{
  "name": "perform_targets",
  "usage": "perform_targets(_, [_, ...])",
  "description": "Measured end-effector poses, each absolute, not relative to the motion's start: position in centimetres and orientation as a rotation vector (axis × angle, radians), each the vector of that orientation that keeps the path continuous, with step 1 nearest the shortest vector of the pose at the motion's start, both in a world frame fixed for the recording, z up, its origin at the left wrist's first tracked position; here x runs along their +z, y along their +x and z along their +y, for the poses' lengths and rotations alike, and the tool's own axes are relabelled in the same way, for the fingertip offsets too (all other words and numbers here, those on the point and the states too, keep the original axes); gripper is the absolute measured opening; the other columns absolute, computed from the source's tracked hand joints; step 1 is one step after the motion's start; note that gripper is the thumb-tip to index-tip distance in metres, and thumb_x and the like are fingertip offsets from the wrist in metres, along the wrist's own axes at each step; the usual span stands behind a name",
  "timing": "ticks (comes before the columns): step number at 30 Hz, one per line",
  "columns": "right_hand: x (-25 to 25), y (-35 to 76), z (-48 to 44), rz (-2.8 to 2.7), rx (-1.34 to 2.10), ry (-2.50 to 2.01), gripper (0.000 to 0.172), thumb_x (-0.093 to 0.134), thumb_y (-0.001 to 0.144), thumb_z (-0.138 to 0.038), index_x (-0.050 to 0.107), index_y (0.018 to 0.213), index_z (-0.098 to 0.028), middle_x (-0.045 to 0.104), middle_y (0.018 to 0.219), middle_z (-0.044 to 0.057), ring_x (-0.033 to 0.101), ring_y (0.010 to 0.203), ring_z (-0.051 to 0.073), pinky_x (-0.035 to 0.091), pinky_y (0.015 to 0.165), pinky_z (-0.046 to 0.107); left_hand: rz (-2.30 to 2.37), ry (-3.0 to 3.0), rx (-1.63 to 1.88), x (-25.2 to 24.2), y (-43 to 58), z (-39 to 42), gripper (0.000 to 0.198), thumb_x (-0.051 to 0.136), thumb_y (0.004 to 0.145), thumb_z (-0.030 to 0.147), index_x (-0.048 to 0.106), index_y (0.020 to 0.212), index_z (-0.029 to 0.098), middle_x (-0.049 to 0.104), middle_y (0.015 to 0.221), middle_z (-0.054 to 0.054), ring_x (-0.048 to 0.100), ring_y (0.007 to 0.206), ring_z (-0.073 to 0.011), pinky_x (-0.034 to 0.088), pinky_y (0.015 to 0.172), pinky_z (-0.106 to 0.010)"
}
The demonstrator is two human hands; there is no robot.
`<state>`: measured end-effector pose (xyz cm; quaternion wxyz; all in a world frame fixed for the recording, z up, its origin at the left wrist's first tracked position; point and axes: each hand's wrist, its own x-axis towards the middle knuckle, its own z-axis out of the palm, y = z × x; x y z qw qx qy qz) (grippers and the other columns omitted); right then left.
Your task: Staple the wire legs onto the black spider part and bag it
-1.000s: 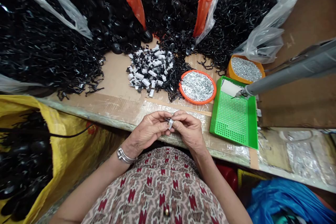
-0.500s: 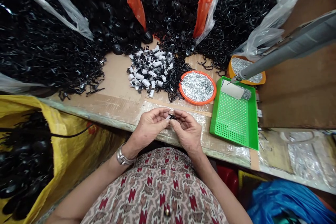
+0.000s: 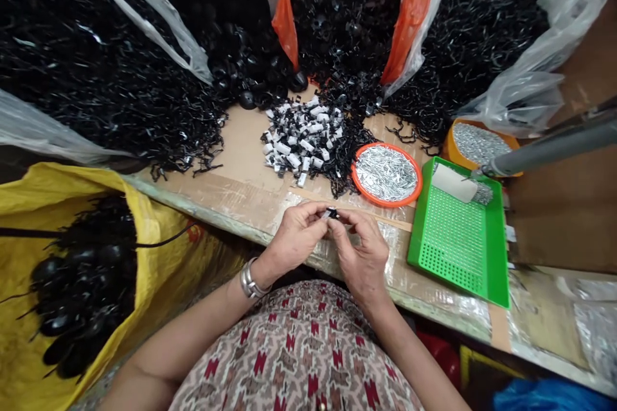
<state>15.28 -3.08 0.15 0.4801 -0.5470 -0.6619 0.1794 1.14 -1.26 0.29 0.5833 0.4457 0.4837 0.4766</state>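
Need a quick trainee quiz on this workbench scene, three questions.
1. Which wrist wears the silver metal bracelet: A left, B right?
2. True or false: the green perforated plastic tray sits to the right of the round orange dish.
3. Fill in: the small black plastic part is pinched between the left hand and the ____ hand.

Key: 1 A; 2 true; 3 right.

Your clip is glossy black plastic, like the heap at upper left. The nails right of centre are bright metal, the green tray smooth plastic, and the cardboard at centre matt, rough paper.
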Motion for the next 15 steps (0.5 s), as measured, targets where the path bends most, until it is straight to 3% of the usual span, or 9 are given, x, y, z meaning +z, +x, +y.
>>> perform_targets(3, [-0.1,14.8,-2.5,-1.510,0.544,-1.347,0.013,0.068,0.093,-0.025,0.074,0.105,-0.022,0.078,0.099,0.005,0.071,0.086,0.017,0.059,0.081,0.033,1.166,1.186,1.146,0.0,1.1,-0.7,0.023,0.067,0.085,0.022,0.077,0.105,0.016,0.070,0.098,-0.008,0.065,0.089,-0.0189,0.055,0.083,-0.032])
perform_targets(9, [-0.6,15.2,-1.1,-1.078,0.841,-1.365,0.025,0.078,0.083,-0.038,0.076,0.098,-0.018,0.079,0.093,0.007,0.071,0.074,0.016,0.062,0.072,0.032,1.238,1.453,1.085,2.4,0.6,2.4,0.020,0.065,0.086,0.020,0.075,0.102,0.016,0.072,0.092,-0.008,0.066,0.081,-0.0205,0.056,0.076,-0.036])
perform_targets(15, [-1.4,15.6,-0.8,-0.934,1.078,-1.382,0.029,0.082,0.078,-0.039,0.074,0.095,-0.016,0.073,0.068,0.001,0.063,0.052,0.011,0.053,0.051,0.024,1.697,2.023,1.095,7.1,-0.4,12.6,0.026,0.054,0.092,0.017,0.075,0.107,0.014,0.070,0.091,-0.010,0.065,0.090,-0.0264,0.053,0.087,-0.044])
